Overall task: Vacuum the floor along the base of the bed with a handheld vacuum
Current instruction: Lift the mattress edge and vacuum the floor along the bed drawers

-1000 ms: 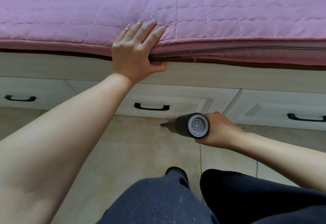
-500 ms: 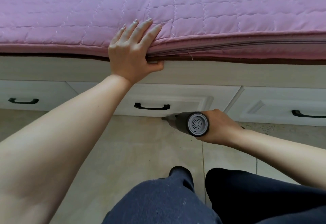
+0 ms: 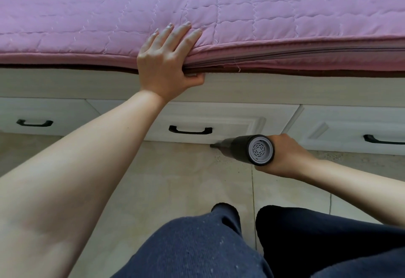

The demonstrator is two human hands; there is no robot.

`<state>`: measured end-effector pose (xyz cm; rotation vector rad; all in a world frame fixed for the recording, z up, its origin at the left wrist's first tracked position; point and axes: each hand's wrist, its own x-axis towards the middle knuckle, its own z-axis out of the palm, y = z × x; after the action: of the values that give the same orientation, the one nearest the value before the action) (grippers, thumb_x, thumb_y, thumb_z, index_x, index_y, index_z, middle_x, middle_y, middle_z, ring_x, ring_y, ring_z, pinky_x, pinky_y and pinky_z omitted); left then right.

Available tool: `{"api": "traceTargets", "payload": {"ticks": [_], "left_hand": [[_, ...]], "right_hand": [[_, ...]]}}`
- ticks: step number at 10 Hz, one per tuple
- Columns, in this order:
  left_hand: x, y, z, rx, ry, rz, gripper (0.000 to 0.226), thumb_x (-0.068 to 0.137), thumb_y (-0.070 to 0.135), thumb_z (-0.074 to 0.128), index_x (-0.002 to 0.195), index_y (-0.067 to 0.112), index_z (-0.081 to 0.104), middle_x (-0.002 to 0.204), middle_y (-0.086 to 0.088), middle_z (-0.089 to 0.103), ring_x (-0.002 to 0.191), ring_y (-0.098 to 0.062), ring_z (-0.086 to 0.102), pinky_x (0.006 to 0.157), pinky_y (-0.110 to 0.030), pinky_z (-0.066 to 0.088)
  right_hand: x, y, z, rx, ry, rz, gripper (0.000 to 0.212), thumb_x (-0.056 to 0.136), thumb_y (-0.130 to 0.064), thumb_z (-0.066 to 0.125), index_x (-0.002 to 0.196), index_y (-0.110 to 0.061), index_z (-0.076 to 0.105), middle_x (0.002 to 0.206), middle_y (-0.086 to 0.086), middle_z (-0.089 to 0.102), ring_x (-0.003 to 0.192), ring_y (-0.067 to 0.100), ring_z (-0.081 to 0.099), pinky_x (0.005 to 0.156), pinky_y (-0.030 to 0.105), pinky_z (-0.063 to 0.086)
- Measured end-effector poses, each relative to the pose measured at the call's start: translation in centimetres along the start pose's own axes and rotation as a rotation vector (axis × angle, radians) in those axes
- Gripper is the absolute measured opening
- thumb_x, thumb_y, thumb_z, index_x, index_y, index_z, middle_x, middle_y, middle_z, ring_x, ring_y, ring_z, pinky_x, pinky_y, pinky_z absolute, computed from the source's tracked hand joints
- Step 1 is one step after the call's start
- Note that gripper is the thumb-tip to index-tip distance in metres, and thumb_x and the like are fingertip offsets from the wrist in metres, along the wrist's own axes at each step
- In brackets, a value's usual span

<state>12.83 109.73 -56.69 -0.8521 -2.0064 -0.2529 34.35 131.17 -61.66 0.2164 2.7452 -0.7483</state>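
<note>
Across the upper frame runs the bed with its pink quilted mattress cover (image 3: 285, 14), and beneath it the pale wood-grain bed base (image 3: 65, 82) shows three white drawer fronts, each with one black curved handle: the left handle (image 3: 34, 122), the middle handle (image 3: 190, 130) and the right handle (image 3: 382, 140) at the frame's right edge. Left of centre, the left hand (image 3: 163, 67) rests on the mattress edge, four straight fingers (image 3: 175, 34) spread slightly apart on top of the cover and the thumb tucked under the fold against the base. Right of centre, the single dark grey cylindrical handheld vacuum (image 3: 243, 148) lies low over the beige tiled floor (image 3: 175, 179), its narrow nozzle pointing left to the foot of the middle drawer, its round grey vented end cap facing the camera. The right hand (image 3: 287, 157) grips the vacuum body from the right side; its fingers wrap behind the barrel and are mostly hidden. Fine specks lie on the tiles just below the nozzle. At the bottom of the frame are two knees in dark blue trousers (image 3: 197, 245).
</note>
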Motion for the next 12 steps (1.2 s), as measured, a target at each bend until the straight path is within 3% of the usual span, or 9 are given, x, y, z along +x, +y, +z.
{"api": "traceTargets", "payload": {"ticks": [1, 3, 6, 9, 11, 12], "left_hand": [[0.0, 0.0, 0.0, -0.001, 0.0, -0.002, 0.069, 0.07, 0.056, 0.064, 0.132, 0.027, 0.063, 0.136, 0.001, 0.062, 0.123, -0.028, 0.06, 0.102, -0.046, 0.048], [0.0, 0.0, -0.1, -0.009, -0.018, -0.006, 0.069, 0.071, 0.056, 0.064, 0.134, 0.027, 0.061, 0.137, 0.001, 0.061, 0.125, -0.029, 0.059, 0.103, -0.047, 0.047], [0.1, -0.1, -0.2, -0.009, -0.012, -0.007, 0.07, 0.069, 0.054, 0.065, 0.133, 0.026, 0.062, 0.136, 0.0, 0.061, 0.124, -0.03, 0.059, 0.102, -0.047, 0.048], [-0.1, -0.1, 0.0, -0.006, -0.018, -0.011, 0.07, 0.069, 0.055, 0.064, 0.133, 0.027, 0.061, 0.137, 0.001, 0.061, 0.125, -0.029, 0.059, 0.103, -0.046, 0.047], [-0.1, -0.1, -0.1, -0.006, -0.021, -0.013, 0.07, 0.07, 0.056, 0.064, 0.134, 0.028, 0.061, 0.138, 0.001, 0.061, 0.125, -0.029, 0.059, 0.104, -0.046, 0.046], [0.0, -0.1, -0.1, -0.008, -0.024, -0.011, 0.07, 0.07, 0.056, 0.064, 0.134, 0.028, 0.061, 0.138, 0.001, 0.061, 0.125, -0.029, 0.059, 0.104, -0.046, 0.046]], "right_hand": [[-0.1, 0.2, -0.3, 0.025, 0.005, 0.04, 0.027, 0.068, -0.024, 0.077, 0.083, -0.031, 0.055, 0.082, 0.0, 0.068, 0.079, 0.021, 0.066, 0.072, 0.037, 0.057], [-0.2, 0.0, -0.8, 0.052, 0.001, 0.072, 0.025, 0.067, -0.024, 0.076, 0.069, -0.03, 0.052, 0.075, -0.001, 0.066, 0.072, 0.02, 0.065, 0.062, 0.033, 0.051], [-0.2, -0.7, -1.4, 0.045, -0.019, 0.056, 0.023, 0.066, -0.022, 0.076, 0.086, -0.016, 0.065, 0.079, 0.006, 0.069, 0.075, 0.022, 0.066, 0.066, 0.04, 0.054], [-0.3, -1.0, -1.3, 0.008, -0.026, 0.045, 0.021, 0.068, -0.023, 0.075, 0.085, -0.016, 0.064, 0.079, 0.006, 0.068, 0.074, 0.021, 0.065, 0.065, 0.037, 0.053], [-0.6, -1.1, -1.4, 0.002, -0.038, 0.042, 0.022, 0.067, -0.023, 0.075, 0.069, -0.027, 0.053, 0.076, 0.004, 0.067, 0.073, 0.021, 0.064, 0.062, 0.035, 0.051], [-0.6, -1.1, -1.4, 0.002, -0.045, 0.047, 0.022, 0.066, -0.025, 0.075, 0.07, -0.026, 0.053, 0.076, 0.003, 0.067, 0.072, 0.019, 0.064, 0.063, 0.036, 0.052]]}}
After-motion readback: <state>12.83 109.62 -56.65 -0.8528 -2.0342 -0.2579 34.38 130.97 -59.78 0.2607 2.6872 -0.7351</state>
